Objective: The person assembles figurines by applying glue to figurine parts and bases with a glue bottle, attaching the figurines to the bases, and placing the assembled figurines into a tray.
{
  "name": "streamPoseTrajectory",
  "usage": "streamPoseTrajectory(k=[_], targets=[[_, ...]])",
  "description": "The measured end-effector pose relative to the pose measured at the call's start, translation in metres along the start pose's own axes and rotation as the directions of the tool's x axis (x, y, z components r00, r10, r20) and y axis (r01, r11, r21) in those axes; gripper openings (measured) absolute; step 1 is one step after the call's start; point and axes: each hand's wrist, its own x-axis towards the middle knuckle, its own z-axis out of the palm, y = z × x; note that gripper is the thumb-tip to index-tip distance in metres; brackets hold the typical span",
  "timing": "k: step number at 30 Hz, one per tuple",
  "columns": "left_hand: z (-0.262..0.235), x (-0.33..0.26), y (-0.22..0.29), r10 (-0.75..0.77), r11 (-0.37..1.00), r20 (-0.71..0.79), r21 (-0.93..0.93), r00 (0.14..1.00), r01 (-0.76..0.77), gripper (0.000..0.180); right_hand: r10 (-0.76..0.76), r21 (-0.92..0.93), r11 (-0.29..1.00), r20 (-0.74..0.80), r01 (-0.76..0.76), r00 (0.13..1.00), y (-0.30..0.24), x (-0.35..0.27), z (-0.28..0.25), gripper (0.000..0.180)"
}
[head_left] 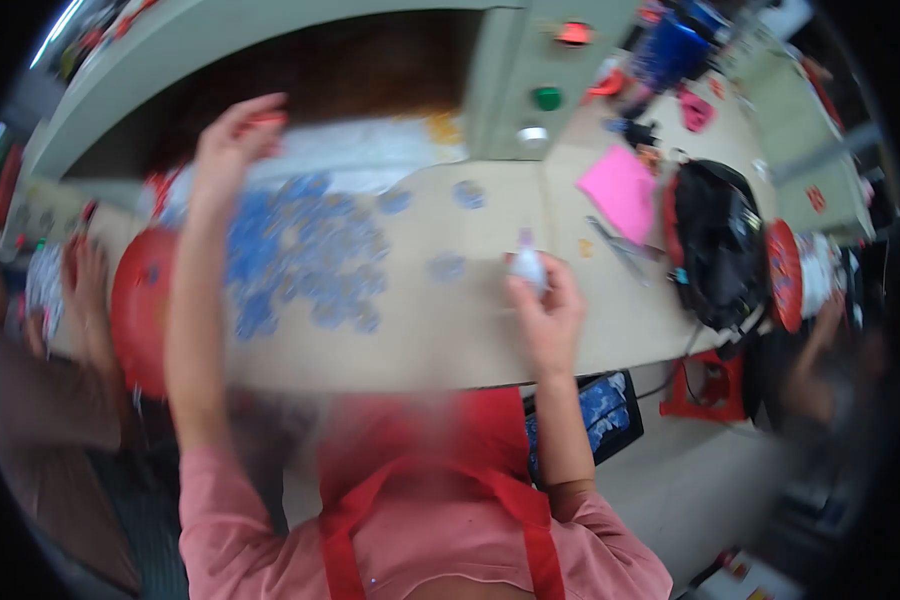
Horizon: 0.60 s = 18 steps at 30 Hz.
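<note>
Gripping a small white plastic bottle with a pale purple tip (pixel 527 266) between thumb and fingers, the person's right hand (pixel 554 308) is right of the frame's centre. The tip points toward the top of the frame, clear of the fingers, a hold that probably leaves the nozzle free. The left hand (pixel 238 135) is raised at the upper left, its fingers curled beside a small orange-red patch; blur hides whether they pinch anything.

Flat, rounded, translucent blue pieces (pixel 315 245) lie crowded left of centre, between the two arms, presumably so that either hand can reach them. A few lie apart from the cluster, including one blurred bluish piece (pixel 447 266) near the bottle, perhaps set out to be handled singly.

The pale beige tabletop (pixel 410 340) runs below a grey-green machine housing (pixel 515 60) with a round green button (pixel 547 98). Toward the right are a bright pink flat sheet (pixel 620 190), a slender grey metal tool (pixel 618 250) and a bulky black bag (pixel 715 240). A co-worker in a brown shirt (pixel 50 390) sits at the left edge, near a red round plastic surface (pixel 142 315); another person is blurred at the far right.
</note>
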Motion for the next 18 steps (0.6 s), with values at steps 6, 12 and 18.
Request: streamPoseTrajectory(k=[6, 12, 18], targets=[[0.09, -0.155, 0.04, -0.269, 0.132, 0.67, -0.686, 0.692, 0.715, 0.056, 0.094, 0.31, 0.938, 0.211, -0.158, 0.973, -0.023, -0.026, 0.01, 0.027], [0.122, -0.188, 0.023, -0.402, -0.054, 0.605, -0.765, 0.687, 0.642, 0.049, 0.127, 0.265, 0.944, 0.259, -0.197, 0.957, -0.034, -0.05, 0.012, 0.038], [0.121, -0.19, 0.034, -0.452, 0.111, 0.416, -0.852, 0.789, 0.512, 0.043, 0.092, 0.305, 0.942, 0.16, -0.138, 0.983, -0.036, -0.068, 0.013, 0.031]])
